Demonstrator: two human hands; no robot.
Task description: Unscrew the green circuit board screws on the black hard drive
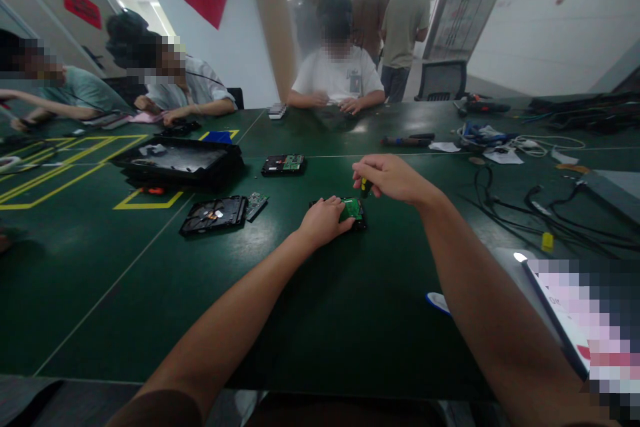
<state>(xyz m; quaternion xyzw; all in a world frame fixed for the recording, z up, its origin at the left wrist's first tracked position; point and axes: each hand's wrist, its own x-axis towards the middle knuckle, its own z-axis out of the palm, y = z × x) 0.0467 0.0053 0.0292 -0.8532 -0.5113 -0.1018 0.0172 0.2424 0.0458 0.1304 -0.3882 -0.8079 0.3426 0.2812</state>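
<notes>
A hard drive point(353, 208) with a green circuit board lies on the table in front of me. My left hand point(323, 219) grips it from the left, fingers across its top and thumb at the near edge, hiding much of it. In my right hand point(387, 177), the closed fingers hold a screwdriver point(365, 187) with a yellow and black handle. Its lower end is over the right part of the board; whether the tip touches a screw is too small to tell. Left of my hands are an opened drive casing point(215, 215) and a loose circuit board point(257, 205).
Another hard drive point(283, 165) lies farther back, near a stack of black trays point(183, 160). Cables point(525, 210), a grey metal box point(617, 190) and a phone-like screen point(585, 320) are on the right. Several people sit or stand beyond the green table point(150, 320).
</notes>
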